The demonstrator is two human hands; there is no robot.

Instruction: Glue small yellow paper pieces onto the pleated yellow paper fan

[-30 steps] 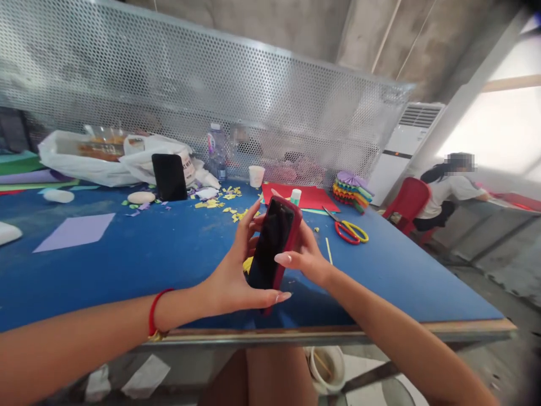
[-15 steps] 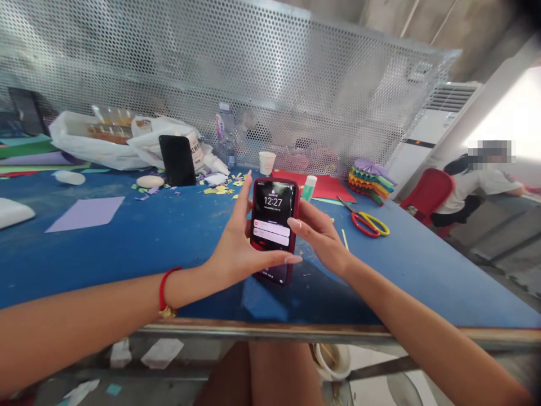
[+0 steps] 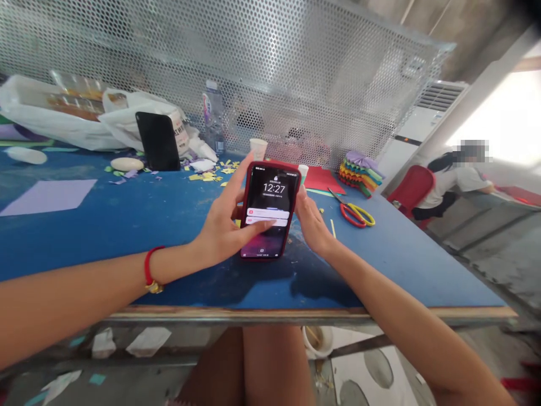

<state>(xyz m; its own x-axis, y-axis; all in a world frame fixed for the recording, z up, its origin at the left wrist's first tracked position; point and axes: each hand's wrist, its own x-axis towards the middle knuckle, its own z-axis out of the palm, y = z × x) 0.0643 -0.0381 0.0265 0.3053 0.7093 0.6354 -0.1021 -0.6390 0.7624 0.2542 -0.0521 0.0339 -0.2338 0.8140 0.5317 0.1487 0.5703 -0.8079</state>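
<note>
A phone (image 3: pixel 270 194) in a dark red case stands tilted above the blue table (image 3: pixel 127 225), its lit lock screen showing 12:27. My left hand (image 3: pixel 222 228) grips its left side, with the thumb lying across the screen. My right hand (image 3: pixel 310 223) holds its right edge from behind, so most of its fingers are hidden by the phone. A red cord is tied around my left wrist.
Red-and-yellow scissors (image 3: pixel 357 214), a stack of coloured paper fans (image 3: pixel 355 175), red paper, a glue stick, a paper cup, yellow scraps, a propped black phone (image 3: pixel 158 141), white bags and a purple sheet (image 3: pixel 46 196) lie on the table. Perforated metal screen behind. A person sits at right.
The phone screen went from dark to lit. My left thumb has slid onto the screen and my right thumb has left its face. The view has shifted slightly.
</note>
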